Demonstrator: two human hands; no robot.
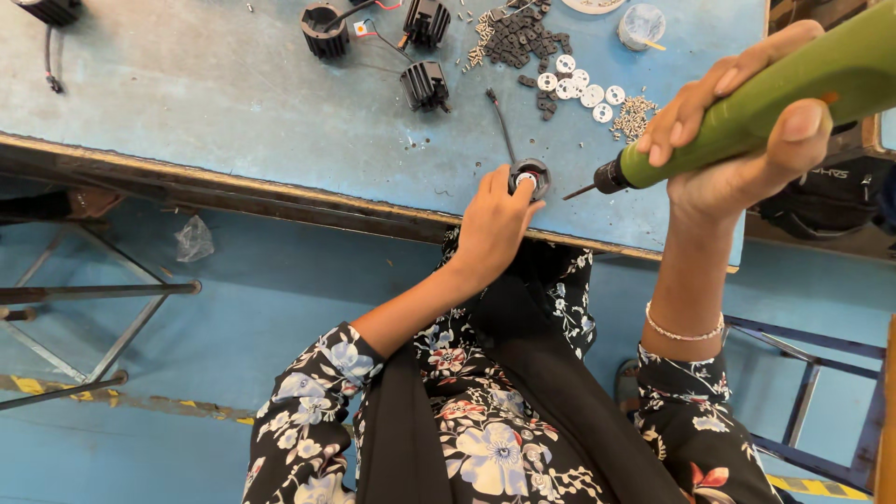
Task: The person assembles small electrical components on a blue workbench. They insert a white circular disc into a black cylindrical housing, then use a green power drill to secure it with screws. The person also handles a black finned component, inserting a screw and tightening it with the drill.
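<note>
- Two bare hands work at the near edge of a worn blue table [233, 103], seen from the head camera looking straight down.
- The left hand [493, 224] rests on the table edge, its fingertips pinching a small round black housing [532, 175] with a white disc in its centre; the housing sits on the table just in from the edge, and a thin black wire [499, 126] runs away from it across the surface.
- The right hand [737, 140] is wrapped tight around a green electric screwdriver [747, 121], held tilted above the table; its dark bit points down and to the left, with the tip just beside the housing, but whether it touches cannot be told.
- A thin bracelet [684, 331] circles the right wrist, and both arms wear floral sleeves.
- Farther back on the table lie three finned black housings [425, 86], some with red and black leads, well apart from the hands.
- Near them is a heap of small dark parts [523, 39], a cluster of white round discs [579, 84] and a scatter of small screws [635, 114].
- A clear round container [642, 25] stands near the far edge.
- Below the table, on the left, are the metal legs of a stool [93, 289] over a blue floor.
</note>
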